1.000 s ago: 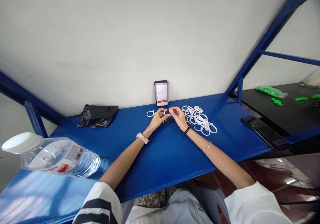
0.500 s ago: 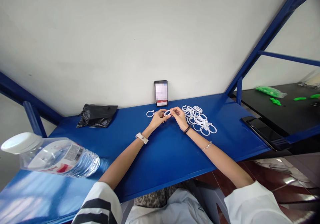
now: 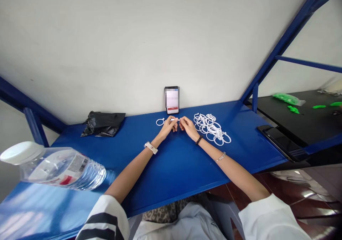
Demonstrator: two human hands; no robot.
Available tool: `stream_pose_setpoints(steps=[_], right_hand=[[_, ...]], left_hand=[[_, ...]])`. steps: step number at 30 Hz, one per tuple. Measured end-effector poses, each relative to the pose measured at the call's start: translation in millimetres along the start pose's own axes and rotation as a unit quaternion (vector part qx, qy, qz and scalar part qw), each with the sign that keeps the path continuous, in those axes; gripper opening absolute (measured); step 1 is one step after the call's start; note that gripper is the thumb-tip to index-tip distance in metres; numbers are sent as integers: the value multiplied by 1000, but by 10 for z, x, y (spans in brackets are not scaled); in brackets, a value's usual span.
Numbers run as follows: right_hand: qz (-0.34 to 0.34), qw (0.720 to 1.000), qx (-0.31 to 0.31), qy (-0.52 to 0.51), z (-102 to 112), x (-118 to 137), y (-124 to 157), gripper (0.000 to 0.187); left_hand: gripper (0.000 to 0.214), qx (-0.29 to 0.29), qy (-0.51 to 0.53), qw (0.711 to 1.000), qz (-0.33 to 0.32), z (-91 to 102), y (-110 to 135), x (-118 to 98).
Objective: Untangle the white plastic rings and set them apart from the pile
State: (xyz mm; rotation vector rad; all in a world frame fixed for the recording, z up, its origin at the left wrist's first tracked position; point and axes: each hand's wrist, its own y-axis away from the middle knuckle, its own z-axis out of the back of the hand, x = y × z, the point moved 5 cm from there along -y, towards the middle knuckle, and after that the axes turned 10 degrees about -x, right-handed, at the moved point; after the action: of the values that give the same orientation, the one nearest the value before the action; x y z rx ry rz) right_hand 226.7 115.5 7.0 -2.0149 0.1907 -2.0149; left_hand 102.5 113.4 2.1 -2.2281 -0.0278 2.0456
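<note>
Between my two hands is a white plastic ring, now seen nearly edge-on and largely covered by fingers. My left hand pinches it from the left with thumb and fingers. From the right, my right hand closes thumb and fingertips on its other side. A single white ring with a small knob lies on the blue table just left of my left hand. Beside my right hand spreads a loose pile of similar white rings.
A phone leans upright against the wall behind my hands. At left are a black plastic bag and a large clear bottle. Another dark phone lies at the right edge of the blue table. Green pieces rest on the black table beyond.
The held ring has turned from showing its open loop to nearly edge-on. My right hand has shifted slightly down and left, its fingers more curled.
</note>
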Motion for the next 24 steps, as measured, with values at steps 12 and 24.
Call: stream_pose_setpoints(steps=[12,24], right_hand=[[33,999,-8,38,42,20,-12,41],[3,999,-15,35,11,54,33,46]], left_hand=[[46,36,-41,999,0,-43,-39,69],[59,43,-73,996,-14,-50,-15,26]])
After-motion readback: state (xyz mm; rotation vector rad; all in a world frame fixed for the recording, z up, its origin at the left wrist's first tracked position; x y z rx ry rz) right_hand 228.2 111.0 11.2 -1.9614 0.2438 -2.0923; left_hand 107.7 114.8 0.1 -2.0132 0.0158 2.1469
